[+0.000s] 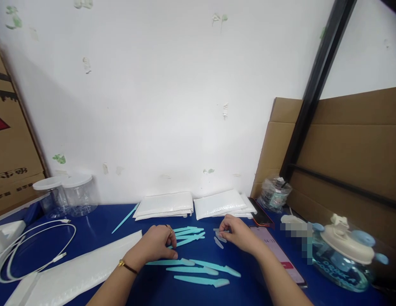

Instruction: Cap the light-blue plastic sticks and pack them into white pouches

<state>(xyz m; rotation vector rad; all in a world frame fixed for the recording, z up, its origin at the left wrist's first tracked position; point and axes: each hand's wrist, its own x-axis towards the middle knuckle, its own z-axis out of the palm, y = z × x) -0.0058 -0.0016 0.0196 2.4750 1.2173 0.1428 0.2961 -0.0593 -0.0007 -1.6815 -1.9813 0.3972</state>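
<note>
My left hand (pixel 158 243) is curled over the handle ends of a small fan of turquoise eyebrow razors (pixel 189 241); one handle runs between its thumb and forefinger, though how firmly it is gripped is partly hidden. To the right, my right hand (pixel 235 231) pinches at a small clear plastic blade cap (pixel 222 237), its fingertips bent down. Another loose clear cap (pixel 218 242) lies just below those fingers. Closer to me, several more turquoise razors (pixel 200 280) lie roughly side by side, heads pointing right. One single razor (pixel 125 218) rests farther back on the left.
Two stacks of white padded mailers (pixel 164 205) lie against the wall. A long white mailer (pixel 79 272), white cable (pixel 75 238) and lidded clear jars (pixel 79 195) are on the left. A phone (pixel 280 255) and water bottle (pixel 343 255) stand right on the blue table.
</note>
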